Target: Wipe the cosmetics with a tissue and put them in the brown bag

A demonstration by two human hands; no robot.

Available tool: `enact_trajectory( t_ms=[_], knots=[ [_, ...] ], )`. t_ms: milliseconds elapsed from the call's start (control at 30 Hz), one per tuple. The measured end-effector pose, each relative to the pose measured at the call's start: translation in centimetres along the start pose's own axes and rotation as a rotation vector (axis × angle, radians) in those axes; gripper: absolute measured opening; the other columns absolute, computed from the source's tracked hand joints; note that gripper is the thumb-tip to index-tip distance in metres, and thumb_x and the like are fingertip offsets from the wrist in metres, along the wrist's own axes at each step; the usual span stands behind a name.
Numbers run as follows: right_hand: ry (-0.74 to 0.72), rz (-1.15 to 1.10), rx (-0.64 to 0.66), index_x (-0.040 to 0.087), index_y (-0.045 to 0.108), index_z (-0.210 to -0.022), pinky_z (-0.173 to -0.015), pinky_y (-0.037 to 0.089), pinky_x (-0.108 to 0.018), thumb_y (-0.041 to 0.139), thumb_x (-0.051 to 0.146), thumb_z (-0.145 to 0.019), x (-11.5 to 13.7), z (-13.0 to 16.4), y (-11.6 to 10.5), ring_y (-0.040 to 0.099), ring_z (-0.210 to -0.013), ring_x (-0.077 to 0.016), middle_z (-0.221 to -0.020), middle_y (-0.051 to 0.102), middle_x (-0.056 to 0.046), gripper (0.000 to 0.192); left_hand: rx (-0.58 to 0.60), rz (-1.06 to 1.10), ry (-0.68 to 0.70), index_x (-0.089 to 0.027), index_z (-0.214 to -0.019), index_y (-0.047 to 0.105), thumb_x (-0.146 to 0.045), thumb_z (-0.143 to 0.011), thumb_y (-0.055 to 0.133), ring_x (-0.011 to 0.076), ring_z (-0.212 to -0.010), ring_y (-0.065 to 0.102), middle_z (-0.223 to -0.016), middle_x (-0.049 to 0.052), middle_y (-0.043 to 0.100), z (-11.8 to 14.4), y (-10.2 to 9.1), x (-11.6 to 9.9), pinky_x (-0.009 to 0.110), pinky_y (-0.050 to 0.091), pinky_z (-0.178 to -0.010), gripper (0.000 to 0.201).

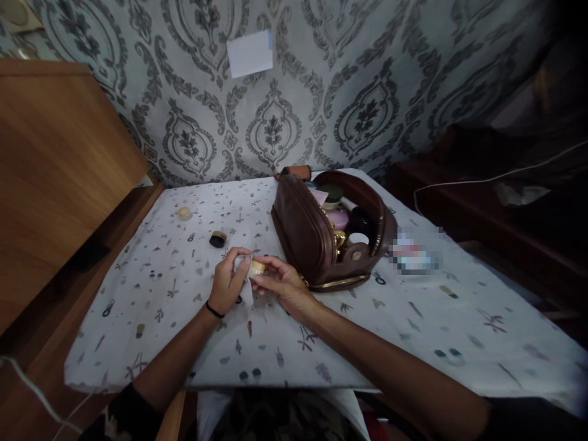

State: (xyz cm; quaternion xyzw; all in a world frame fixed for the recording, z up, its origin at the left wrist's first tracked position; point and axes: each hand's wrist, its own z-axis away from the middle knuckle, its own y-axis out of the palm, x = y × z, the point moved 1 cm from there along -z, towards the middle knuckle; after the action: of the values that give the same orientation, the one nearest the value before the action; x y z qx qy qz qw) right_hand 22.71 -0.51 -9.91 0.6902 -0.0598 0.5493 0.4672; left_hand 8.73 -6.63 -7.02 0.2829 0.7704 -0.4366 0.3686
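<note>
Two bare hands meet over the middle of the patterned tablecloth [193, 343]. The left hand [228, 283] is curled around a crumpled white cloth [242, 269], its fingers closed on it, with a dark band at the wrist. The right hand [282, 283] pinches a small pale jar [257, 267] between thumb and fingertips, and the jar is pressed against the cloth. At about two o'clock from the hands, just beside the right hand, stands an open brown toiletry bag [305, 236] packed with small pots and jars. At about eleven o'clock from the hands a small black lid [217, 239] lies on the cloth, and farther out the same way sits a small cream-coloured lid [184, 213]. A white paper note [250, 53] hangs on the wallpaper at twelve o'clock.
</note>
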Motion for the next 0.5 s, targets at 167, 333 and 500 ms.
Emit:
enact_trajectory(
  t_ms=[167, 333, 500],
  knots=[
    [-0.025, 0.027, -0.011, 0.023, 0.071, -0.099, -0.055, 0.05, -0.02, 0.092, 0.026, -0.06, -0.07, 0.14, 0.22, 0.066, -0.065, -0.01, -0.089, 0.068, 0.002, 0.045, -0.056, 0.023, 0.021, -0.02, -0.097, 0.062, -0.037, -0.095, 0.051, 0.0162, -0.076, 0.062, -0.085, 0.0, 0.068, -0.19, 0.09, 0.23, 0.026, 0.046, -0.07, 0.02],
    [-0.014, 0.02, 0.003, 0.023, 0.071, -0.099, -0.054, 0.05, -0.021, 0.091, 0.031, -0.064, 0.06, 0.19, 0.21, 0.068, -0.066, -0.0118, -0.093, 0.069, 0.0, 0.042, -0.028, 0.055, -0.01, -0.02, -0.099, 0.062, -0.04, -0.096, 0.048, 0.0156, -0.07, 0.058, -0.08, 0.0, 0.065, -0.25, 0.24, 0.45, 0.027, 0.045, -0.069, 0.024],
    [-0.016, 0.04, -0.015, 0.023, 0.072, -0.105, -0.05, 0.049, -0.02, 0.091, 0.03, -0.063, 0.13, 0.0, -0.03, 0.068, -0.061, -0.0113, -0.092, 0.071, 0.0, 0.046, 0.022, 0.077, -0.018, -0.02, -0.099, 0.062, -0.045, -0.097, 0.045, 0.0177, -0.078, 0.06, -0.088, 0.003, 0.067, -0.32, 0.45, 0.54, 0.029, 0.045, -0.072, 0.03]
  ],
)
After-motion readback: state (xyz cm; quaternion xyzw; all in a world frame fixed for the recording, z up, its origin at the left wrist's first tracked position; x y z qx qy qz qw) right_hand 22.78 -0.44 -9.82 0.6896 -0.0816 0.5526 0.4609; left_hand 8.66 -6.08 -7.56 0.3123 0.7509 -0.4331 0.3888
